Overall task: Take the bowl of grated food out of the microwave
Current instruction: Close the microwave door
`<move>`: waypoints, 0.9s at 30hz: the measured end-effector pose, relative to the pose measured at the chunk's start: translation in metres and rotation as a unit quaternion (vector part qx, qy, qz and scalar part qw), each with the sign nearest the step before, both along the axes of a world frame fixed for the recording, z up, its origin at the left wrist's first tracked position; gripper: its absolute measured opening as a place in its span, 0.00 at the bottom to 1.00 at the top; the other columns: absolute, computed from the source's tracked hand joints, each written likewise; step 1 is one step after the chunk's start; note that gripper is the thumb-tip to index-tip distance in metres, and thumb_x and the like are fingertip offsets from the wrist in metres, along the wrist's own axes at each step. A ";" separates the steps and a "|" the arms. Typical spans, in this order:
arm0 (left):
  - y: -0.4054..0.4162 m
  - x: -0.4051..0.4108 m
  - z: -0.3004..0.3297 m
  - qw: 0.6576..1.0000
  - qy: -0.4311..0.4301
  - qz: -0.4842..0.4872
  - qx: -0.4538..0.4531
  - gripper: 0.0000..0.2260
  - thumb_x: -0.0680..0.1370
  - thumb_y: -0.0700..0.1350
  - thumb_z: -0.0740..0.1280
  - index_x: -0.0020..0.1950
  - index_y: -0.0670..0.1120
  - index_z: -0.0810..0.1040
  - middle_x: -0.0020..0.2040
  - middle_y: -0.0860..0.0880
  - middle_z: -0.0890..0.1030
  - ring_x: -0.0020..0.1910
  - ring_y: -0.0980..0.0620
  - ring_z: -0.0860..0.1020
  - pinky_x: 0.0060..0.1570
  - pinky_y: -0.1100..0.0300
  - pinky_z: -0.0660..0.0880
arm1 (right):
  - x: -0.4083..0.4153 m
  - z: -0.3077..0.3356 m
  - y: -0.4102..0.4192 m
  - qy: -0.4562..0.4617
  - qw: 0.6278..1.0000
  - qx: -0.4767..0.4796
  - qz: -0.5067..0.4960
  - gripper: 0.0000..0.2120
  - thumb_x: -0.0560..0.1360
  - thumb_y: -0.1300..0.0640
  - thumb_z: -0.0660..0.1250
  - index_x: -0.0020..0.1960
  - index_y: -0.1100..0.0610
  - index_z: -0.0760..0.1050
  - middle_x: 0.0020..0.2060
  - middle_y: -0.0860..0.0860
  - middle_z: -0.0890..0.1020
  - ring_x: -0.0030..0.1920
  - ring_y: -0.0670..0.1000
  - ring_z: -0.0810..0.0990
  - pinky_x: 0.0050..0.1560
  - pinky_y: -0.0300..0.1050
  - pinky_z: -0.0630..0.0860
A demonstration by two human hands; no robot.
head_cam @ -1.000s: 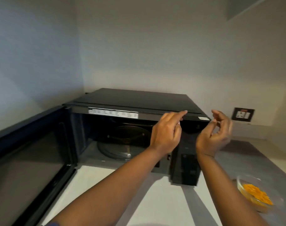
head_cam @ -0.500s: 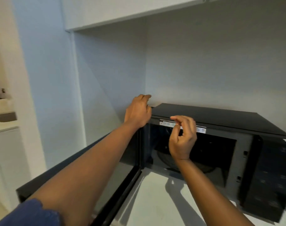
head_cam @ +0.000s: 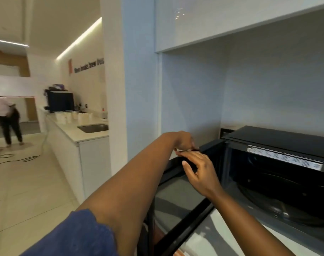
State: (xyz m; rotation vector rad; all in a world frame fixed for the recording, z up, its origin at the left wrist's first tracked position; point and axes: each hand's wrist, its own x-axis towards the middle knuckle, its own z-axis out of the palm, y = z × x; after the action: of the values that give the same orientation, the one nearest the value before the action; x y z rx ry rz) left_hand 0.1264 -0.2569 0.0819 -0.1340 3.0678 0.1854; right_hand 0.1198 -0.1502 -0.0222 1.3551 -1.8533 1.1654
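The black microwave [head_cam: 279, 139] stands in a wall niche at the right, its cavity open with only the glass turntable [head_cam: 286, 207] inside. Its door [head_cam: 177, 202] is swung out to the left. My left hand [head_cam: 183, 143] grips the door's top edge from behind. My right hand [head_cam: 200, 172] is right beside it, thumb and fingers pinching the same top edge. The bowl of grated food is out of view.
A white cabinet [head_cam: 231, 21] overhangs the niche. Further left runs a white counter [head_cam: 91, 135] with a sink [head_cam: 93, 128], cups and a coffee machine [head_cam: 60, 102]. A person [head_cam: 7, 119] stands far off, near cables [head_cam: 13, 157] on the tiled floor.
The view has swung left, so the bowl on the counter at the right dropped out of sight. Both hands moved from the microwave's front to the top edge of the open door.
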 end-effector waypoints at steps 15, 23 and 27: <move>0.039 -0.010 0.001 0.993 -0.024 -0.080 -0.079 0.17 0.80 0.46 0.57 0.68 0.45 0.71 0.69 0.45 0.73 0.64 0.44 0.73 0.63 0.48 0.74 | 0.011 0.013 0.058 -0.080 0.996 0.006 0.036 0.11 0.76 0.57 0.61 0.45 0.56 0.83 0.43 0.49 0.85 0.49 0.46 0.81 0.56 0.44 0.74; 0.082 -0.030 -0.004 0.985 0.032 -0.122 -0.122 0.23 0.78 0.55 0.59 0.56 0.37 0.78 0.57 0.39 0.80 0.55 0.41 0.77 0.55 0.52 0.73 | 0.011 0.030 0.122 -0.102 0.992 0.063 -0.027 0.06 0.72 0.61 0.67 0.44 0.56 0.84 0.42 0.48 0.85 0.47 0.42 0.81 0.52 0.28 0.72; 0.108 -0.040 -0.008 0.983 0.074 -0.113 -0.121 0.23 0.77 0.56 0.60 0.53 0.35 0.78 0.56 0.38 0.80 0.55 0.40 0.77 0.49 0.54 0.72 | 0.011 0.043 0.163 -0.124 0.980 0.141 -0.071 0.11 0.70 0.50 0.66 0.46 0.53 0.84 0.44 0.45 0.82 0.48 0.41 0.79 0.47 0.32 0.74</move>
State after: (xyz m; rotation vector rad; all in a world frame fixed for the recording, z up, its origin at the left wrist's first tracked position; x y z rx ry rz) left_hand 0.0867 -0.1485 0.0740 0.2269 3.2068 -0.1990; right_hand 0.1308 0.0124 0.0207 1.2415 -2.3272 1.0661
